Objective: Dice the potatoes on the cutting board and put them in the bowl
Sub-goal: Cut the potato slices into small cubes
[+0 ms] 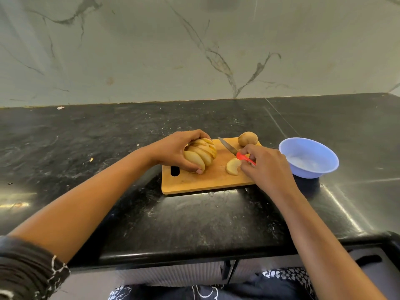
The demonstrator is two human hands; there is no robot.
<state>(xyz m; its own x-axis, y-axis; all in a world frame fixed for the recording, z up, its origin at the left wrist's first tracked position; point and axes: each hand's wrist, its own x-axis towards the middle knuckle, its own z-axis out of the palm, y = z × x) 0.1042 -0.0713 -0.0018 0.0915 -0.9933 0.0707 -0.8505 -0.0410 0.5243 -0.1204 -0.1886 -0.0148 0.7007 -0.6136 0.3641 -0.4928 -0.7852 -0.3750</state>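
As I read it, left hand point(173, 152): clasps sliced yellow potato point(202, 153) on wooden cutting board point(205, 180)
Right hand point(266, 167): grips red-handled steel knife point(232, 150)

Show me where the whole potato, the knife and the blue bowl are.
whole potato point(248, 138), head view, middle of its skin.
knife point(227, 146), head view, middle of the bare blade.
blue bowl point(310, 172), head view, near outer wall below the rim.

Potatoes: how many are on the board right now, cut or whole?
2. A sliced potato under the left hand; a whole potato at the board's far right corner. Loose slices lie by the right hand.
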